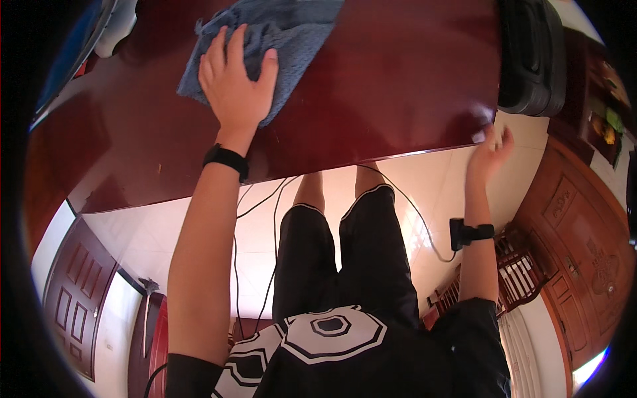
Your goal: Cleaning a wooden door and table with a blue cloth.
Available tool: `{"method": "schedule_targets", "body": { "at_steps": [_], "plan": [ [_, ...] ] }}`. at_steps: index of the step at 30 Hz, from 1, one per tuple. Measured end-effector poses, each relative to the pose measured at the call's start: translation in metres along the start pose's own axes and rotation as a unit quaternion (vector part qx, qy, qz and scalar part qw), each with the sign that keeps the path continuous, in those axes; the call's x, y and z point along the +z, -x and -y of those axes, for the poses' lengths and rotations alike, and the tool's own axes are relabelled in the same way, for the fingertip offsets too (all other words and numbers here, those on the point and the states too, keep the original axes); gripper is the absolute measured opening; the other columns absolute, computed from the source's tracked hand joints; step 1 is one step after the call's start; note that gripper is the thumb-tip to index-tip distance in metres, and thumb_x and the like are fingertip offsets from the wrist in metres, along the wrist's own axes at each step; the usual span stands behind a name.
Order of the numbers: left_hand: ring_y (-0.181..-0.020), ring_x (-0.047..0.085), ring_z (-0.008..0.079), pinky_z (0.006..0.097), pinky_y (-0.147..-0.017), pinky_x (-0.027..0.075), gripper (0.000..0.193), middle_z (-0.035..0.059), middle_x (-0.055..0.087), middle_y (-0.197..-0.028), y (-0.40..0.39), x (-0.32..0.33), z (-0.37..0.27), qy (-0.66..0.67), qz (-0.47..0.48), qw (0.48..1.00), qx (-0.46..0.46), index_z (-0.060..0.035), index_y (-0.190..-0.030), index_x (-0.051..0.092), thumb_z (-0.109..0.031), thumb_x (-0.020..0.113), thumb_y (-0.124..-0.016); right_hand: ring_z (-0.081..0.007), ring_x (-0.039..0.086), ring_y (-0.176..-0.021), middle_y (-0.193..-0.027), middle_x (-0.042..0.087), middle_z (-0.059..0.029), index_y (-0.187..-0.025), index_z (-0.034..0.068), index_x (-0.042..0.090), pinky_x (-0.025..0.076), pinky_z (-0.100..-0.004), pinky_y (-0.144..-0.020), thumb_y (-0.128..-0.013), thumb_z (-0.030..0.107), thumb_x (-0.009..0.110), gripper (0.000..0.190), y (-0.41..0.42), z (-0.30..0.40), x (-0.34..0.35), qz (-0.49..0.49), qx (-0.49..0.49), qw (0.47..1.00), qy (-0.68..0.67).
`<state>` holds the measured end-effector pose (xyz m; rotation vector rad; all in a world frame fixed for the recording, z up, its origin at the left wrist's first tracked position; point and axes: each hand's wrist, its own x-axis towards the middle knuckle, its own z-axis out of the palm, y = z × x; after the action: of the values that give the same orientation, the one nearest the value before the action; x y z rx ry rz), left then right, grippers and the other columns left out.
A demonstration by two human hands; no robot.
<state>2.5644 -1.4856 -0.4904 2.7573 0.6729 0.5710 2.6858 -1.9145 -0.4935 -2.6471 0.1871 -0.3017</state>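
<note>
A blue-grey cleaning cloth (308,45) lies spread and wrinkled on the glossy dark red wooden table (398,74). My left hand (238,82) rests flat on it, palm down with the fingers apart, and a black band circles that wrist. Off the table's right front corner is my right hand (490,151), slightly blurred, its thumb and fingers apart. Beside those fingers shows a small white patch (478,137); whether it is an object or glare is unclear. A black strapped device (463,234) sits on my right forearm, with a cable running from it.
A black hard case (532,59) stands against the table's right edge. Black cables (275,239) hang by my legs. A white object (117,30) is at the far left. Wooden furniture with slats (517,273) and a carved wooden door (572,239) stand at right, a panelled door (79,293) at left.
</note>
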Motion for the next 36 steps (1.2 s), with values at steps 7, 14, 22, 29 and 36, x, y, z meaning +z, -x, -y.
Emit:
{"method": "schedule_targets", "body": {
  "at_steps": [7,14,22,29,36],
  "plan": [
    [-0.13,0.045,0.037,0.0504,-0.112,0.03,0.054,0.0155,0.049,-0.146,-0.002,0.007,0.008,0.003,-0.004,1.0,0.0,-0.0129,-0.137,0.056,-0.035,0.065,-0.089,-0.0298,0.04,-0.137,-0.145,0.048,-0.0126,-0.134,0.01,0.054,0.031,-0.0483,-0.112,-0.085,0.034,0.065,0.055,0.09,0.217,0.065,0.263,-0.451,0.847,-0.101],
    [-0.133,0.043,0.0384,0.049,-0.112,0.03,0.051,0.0181,0.047,-0.146,-0.007,-0.009,0.024,-0.033,0.016,0.999,0.001,-0.0082,-0.14,0.052,-0.031,0.058,-0.094,-0.0322,0.037,-0.143,-0.155,0.04,-0.0143,-0.148,0.01,0.044,0.028,-0.0516,-0.115,-0.088,0.05,0.063,0.075,0.006,0.117,0.046,0.14,-0.284,0.939,0.137],
    [-0.136,0.039,0.0401,0.0483,-0.114,0.027,0.051,0.0228,0.044,-0.148,-0.006,-0.005,0.028,-0.065,0.032,0.997,0.006,-0.002,-0.141,0.049,-0.031,0.054,-0.099,-0.0233,0.067,-0.095,-0.11,0.068,-0.0143,-0.126,0.002,0.062,0.053,-0.0356,-0.086,-0.104,0.011,0.047,0.027,-0.004,-0.198,-0.104,0.115,0.013,0.991,0.074],
    [-0.134,0.041,0.0438,0.0507,-0.112,0.03,0.056,0.0284,0.047,-0.144,-0.021,0.054,-0.061,-0.1,-0.022,0.995,0.022,0.0049,-0.138,0.048,-0.032,0.059,-0.097,-0.0092,0.05,-0.06,-0.07,0.059,-0.0031,-0.114,0.004,0.067,0.044,-0.0262,-0.055,-0.102,0.015,0.056,0.02,0.057,-0.195,-0.07,0.179,0.228,0.957,-0.001],
    [-0.138,0.035,0.0431,0.06,-0.114,0.022,0.087,0.0255,0.041,-0.147,-0.002,0.103,-0.291,0.038,0.108,0.985,0.13,-0.0002,-0.14,0.046,-0.061,0.066,-0.081,-0.0043,0.032,-0.052,-0.059,0.039,0.0059,-0.101,-0.001,0.071,0.024,-0.024,-0.047,-0.105,0.037,0.048,0.045,-0.027,-0.092,0.004,0.008,0.348,0.911,-0.221]
  ]
}}
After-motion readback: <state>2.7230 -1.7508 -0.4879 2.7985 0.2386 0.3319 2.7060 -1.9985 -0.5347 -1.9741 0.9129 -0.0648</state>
